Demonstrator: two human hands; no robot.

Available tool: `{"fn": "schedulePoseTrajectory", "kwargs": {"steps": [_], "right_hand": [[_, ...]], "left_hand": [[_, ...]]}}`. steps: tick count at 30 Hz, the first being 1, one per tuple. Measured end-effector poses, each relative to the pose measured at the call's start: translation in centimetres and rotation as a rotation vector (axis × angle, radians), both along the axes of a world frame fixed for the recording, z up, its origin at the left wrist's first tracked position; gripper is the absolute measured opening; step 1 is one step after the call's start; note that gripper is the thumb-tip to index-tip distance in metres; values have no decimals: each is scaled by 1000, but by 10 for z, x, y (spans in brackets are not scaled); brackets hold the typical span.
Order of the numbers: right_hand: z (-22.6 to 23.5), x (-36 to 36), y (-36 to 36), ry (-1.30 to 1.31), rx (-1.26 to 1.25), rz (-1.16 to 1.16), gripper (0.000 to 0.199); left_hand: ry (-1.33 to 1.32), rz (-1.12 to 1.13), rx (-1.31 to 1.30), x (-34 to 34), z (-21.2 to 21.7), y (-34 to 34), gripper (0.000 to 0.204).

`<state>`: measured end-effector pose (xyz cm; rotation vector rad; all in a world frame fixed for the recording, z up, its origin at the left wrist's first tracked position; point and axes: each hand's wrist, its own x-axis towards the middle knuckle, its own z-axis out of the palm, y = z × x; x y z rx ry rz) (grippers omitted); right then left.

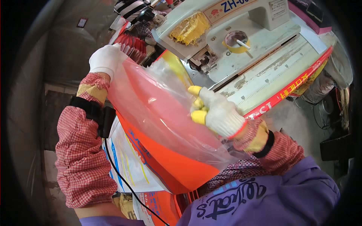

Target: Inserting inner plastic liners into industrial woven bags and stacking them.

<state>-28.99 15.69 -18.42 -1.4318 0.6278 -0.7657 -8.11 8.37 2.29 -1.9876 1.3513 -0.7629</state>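
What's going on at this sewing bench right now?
A person in white knit gloves holds a clear plastic bag over an orange sack. The left hand grips the bag's far end, the right hand pinches its near edge. A bag-sewing machine with a roll of yellow tape sits just beyond.

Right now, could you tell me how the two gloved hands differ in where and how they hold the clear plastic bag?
The left hand grips the plastic bag at its far top corner, arm stretched out; the right hand pinches the near edge, closer to the body. The right glove shows yellow fingers; the left looks plain white. Both wear checked red sleeves.
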Motion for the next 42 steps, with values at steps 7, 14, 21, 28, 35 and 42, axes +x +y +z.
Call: {"fn": "schedulePoseTrajectory", "kwargs": {"steps": [7,14,21,28,35,42], "right_hand": [[-23,20,-11,361,224,356,35],[-5,32,-9,402,-467,190,30],[14,-25,22,369,-147,118,14],[-56,-109,39,79,816,-96,29],[-34,-109,42,429,156,-173,33],[-2,-111,38,709,222,-35,29]], "left_hand": [[46,-75,31,15,-9,-18,27],[292,164,266,46,4,-69,31],[264,-235,-164,25,-201,-69,19],[412,-931,-86,49,-236,-45,18],[826,-1065,-227,51,-241,-59,25],[602,-681,197,21,-208,-25,19]]}}
